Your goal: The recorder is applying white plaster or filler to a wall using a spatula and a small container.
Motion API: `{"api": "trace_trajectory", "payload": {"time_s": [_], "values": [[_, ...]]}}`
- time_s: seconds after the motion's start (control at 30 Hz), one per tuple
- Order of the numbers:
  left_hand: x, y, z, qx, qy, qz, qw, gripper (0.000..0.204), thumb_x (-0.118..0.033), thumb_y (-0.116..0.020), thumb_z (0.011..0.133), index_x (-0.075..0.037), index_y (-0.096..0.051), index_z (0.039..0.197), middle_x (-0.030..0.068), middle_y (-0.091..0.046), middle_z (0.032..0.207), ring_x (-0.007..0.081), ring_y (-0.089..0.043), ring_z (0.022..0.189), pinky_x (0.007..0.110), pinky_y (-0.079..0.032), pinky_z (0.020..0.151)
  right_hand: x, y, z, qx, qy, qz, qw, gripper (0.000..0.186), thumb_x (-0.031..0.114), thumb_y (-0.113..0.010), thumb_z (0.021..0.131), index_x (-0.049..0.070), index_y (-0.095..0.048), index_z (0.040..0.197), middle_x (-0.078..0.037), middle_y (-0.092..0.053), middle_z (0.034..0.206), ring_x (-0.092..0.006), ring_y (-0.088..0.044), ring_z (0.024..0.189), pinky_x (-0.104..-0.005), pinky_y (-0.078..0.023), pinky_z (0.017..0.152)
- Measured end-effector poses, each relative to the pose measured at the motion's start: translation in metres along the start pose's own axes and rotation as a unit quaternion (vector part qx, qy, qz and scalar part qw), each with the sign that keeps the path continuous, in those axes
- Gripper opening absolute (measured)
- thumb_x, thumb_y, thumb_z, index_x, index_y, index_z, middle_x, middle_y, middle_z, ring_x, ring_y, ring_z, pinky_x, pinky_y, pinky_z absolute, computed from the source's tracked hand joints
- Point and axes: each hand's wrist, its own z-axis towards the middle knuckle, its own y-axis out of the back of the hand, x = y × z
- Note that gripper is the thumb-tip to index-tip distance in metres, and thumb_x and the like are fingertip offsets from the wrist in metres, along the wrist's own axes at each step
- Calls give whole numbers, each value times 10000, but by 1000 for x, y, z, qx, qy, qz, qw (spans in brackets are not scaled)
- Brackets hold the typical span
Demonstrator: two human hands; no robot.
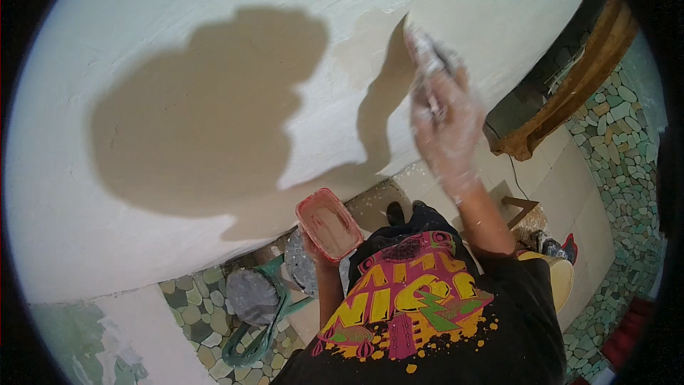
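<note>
My right hand (447,125), smeared with white plaster and slightly blurred, is closed round a putty knife (422,46). Its blade tip reaches the white wall (178,0) near the upper middle, beside a damp-looking beige patch (499,25). Lower down, my left hand (311,248) grips a red rectangular tub (345,208) from its left side, and most of those fingers are hidden under it. Pale filler coats the inside of the tub. Large shadows of my head and arm fall across the wall.
A brown wooden frame (581,89) stands at the right, above tiles and a pebble floor (616,135). A cream bucket (561,278) is beside me. A grey round lid-like thing (253,298) and a green strap-like band (249,351) lie at lower left.
</note>
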Motion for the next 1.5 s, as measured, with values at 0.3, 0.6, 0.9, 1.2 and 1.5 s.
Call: {"api": "trace_trajectory", "payload": {"time_s": [0.3, 0.6, 0.9, 1.2, 1.5], "values": [[4, -31, 14, 8, 23, 26, 999, 742, -624, -460, 911, -123, -400, 1456, 134, -526, 1384, 349, -571, 1195, 547, -504, 962, 4, -8, -49, 240, 31, 68, 968, 590, 4, -616, 764, 163, -594, 1331, -113, -608, 1241, -321, -561, 1189, -428, -457, 1025], [8, 4, 10, -43, 9, 16, 999, 756, -641, -439, 910, -127, -394, 1462, 138, -510, 1404, 352, -556, 1213, 547, -491, 974, -30, 8, -30, 113, 233, -106, 960, 592, 62, -623, 725, 121, -600, 1314, -122, -541, 1373, -308, -528, 1256, -503, -399, 1071], [6, -4, 2, -22, 3, 9, 1000, 763, -636, -461, 918, -112, -381, 1468, 146, -495, 1417, 346, -527, 1251, 535, -460, 1022, -95, -21, -90, 185, 202, -154, 949, 656, 55, -665, 693, 107, -567, 1339, -103, -540, 1363, -297, -507, 1276, -518, -367, 1087], [-2, -12, 1, -2, 3, 16, 1000, 761, -634, -472, 917, -113, -385, 1464, 135, -500, 1414, 341, -531, 1248, 531, -463, 1023, -45, 11, -41, 35, -64, 77, 994, 438, -116, -517, 857, -7, -612, 1270, -171, -609, 1266, -273, -577, 1198, -373, -485, 992], [5, -19, 3, 2, -21, 43, 999, 735, -617, -458, 928, -109, -398, 1455, 139, -510, 1401, 345, -545, 1229, 531, -473, 1006, 4, -41, -58, 30, -59, 212, 975, 497, -57, -537, 784, 13, -613, 1270, -182, -620, 1183, -274, -618, 1092, -367, -526, 879]]}}
